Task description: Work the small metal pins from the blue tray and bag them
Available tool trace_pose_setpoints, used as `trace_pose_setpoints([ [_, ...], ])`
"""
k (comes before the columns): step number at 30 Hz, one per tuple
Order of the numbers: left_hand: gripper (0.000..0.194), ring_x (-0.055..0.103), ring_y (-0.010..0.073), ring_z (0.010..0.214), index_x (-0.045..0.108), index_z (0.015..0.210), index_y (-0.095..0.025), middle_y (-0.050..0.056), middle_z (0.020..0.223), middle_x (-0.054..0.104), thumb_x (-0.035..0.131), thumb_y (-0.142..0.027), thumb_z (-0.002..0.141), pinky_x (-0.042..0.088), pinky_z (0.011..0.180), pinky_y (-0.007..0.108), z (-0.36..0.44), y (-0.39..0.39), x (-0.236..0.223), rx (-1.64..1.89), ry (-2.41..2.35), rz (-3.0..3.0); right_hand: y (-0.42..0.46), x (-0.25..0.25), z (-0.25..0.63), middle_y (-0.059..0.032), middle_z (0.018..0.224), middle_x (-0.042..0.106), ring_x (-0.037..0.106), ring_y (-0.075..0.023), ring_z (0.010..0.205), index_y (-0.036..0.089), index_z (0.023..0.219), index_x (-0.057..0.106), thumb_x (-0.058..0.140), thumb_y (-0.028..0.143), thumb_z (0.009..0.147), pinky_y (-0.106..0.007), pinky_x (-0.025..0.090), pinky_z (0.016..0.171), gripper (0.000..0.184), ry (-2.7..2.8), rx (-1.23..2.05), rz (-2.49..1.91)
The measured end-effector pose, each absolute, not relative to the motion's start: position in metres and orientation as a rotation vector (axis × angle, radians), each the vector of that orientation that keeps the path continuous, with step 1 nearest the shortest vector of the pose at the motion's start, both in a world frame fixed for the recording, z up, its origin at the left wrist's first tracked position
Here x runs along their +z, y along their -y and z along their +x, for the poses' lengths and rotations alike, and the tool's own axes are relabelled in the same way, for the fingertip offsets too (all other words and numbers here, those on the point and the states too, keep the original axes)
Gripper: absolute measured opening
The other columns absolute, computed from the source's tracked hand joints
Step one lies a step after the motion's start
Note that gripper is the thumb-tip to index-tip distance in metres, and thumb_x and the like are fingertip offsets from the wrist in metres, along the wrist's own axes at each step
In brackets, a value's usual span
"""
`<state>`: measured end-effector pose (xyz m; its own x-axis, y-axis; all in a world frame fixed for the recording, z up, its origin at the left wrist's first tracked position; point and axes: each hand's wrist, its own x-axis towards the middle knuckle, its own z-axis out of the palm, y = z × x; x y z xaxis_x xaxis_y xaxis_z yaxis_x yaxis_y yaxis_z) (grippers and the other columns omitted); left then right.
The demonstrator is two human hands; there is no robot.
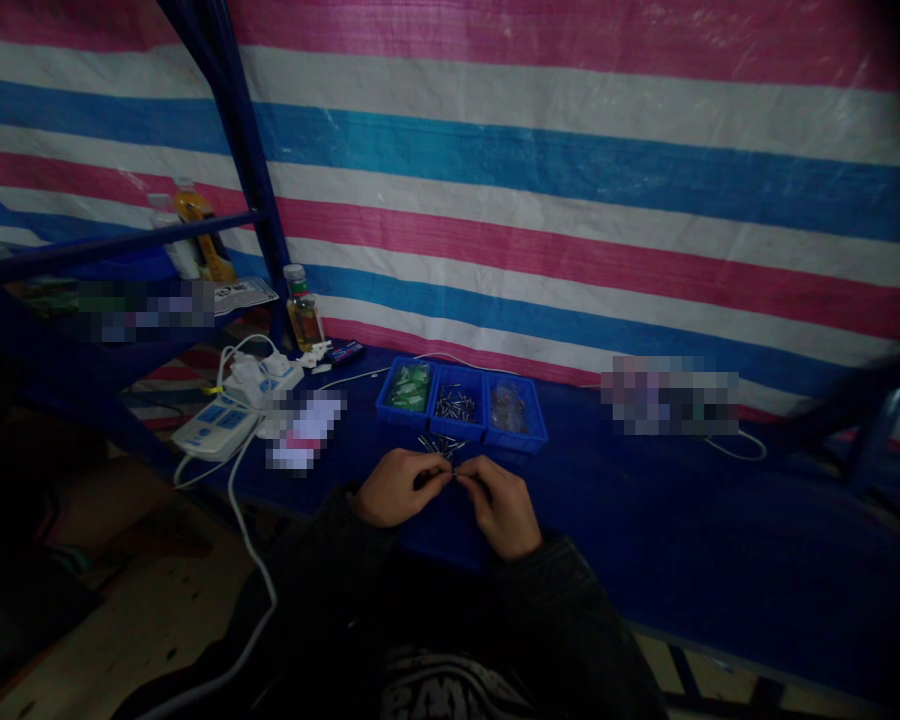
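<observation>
Striped tarp (570, 200) behind blue-covered bench (682, 540). Blue plastic three-compartment tray (457, 428) on bench, just ahead of hands; middle compartment holds metal pins (454, 404), more loose in front. Left hand (399, 488), right hand (501, 506) close together above bench, fingers (436, 478) of both gripping small metal part (454, 478), mostly hidden.

Your blue-covered workbench (690, 530), three joined blue plastic bins (461, 405) just ahead of your hands, loose metal pins (439, 445) just before the bins, a white power strip (216, 427) well left of your left hand (399, 488), a pixelated, unclear object (667, 395) well right of your right hand (504, 506)
</observation>
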<state>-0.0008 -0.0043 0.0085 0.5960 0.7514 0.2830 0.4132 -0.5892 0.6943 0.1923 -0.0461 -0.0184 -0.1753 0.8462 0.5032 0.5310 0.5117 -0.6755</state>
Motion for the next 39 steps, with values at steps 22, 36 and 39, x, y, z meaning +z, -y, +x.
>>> trace_pose_setpoints([
  [22, 0.017, 0.055, 0.0106, 0.061, 0.07, 0.086, -0.017, -0.001, 0.07, 0.065, 0.058, -0.025, 0.095, 0.038, 0.06, 0.021, -0.0007, 0.0049, 0.0101, 0.796, -0.935, 2.254, 0.0413, -0.0243, 0.1956, -0.0009, 0.072, 0.068, 0.065, -0.0173, 0.066, 0.023, 0.079, 0.061, 0.046, 0.038, 0.103, -0.027, 0.043, 0.066, 0.032, 1.867, 0.343, -1.342],
  [36, 0.012, 0.059, 0.0111, 0.064, 0.071, 0.092, -0.017, 0.0, 0.074, 0.069, 0.06, -0.023, 0.093, 0.04, 0.061, 0.02, -0.0011, 0.0046, 0.0084, 0.776, -0.94, 2.231, 0.0421, -0.0252, 0.1928, -0.0005, 0.081, 0.07, 0.066, -0.017, 0.073, 0.023, 0.084, 0.063, 0.059, 0.031, 0.098, -0.028, 0.047, 0.071, 0.017, 1.811, 0.4, -1.233],
  [39, 0.011, 0.059, 0.0111, 0.064, 0.07, 0.092, -0.017, -0.001, 0.073, 0.068, 0.061, -0.023, 0.093, 0.04, 0.061, 0.02, -0.001, 0.0044, 0.0071, 0.774, -0.947, 2.229, 0.0417, -0.0262, 0.1927, -0.0003, 0.08, 0.069, 0.066, -0.0171, 0.073, 0.023, 0.084, 0.062, 0.06, 0.029, 0.097, -0.028, 0.046, 0.07, 0.014, 1.811, 0.384, -1.224],
])
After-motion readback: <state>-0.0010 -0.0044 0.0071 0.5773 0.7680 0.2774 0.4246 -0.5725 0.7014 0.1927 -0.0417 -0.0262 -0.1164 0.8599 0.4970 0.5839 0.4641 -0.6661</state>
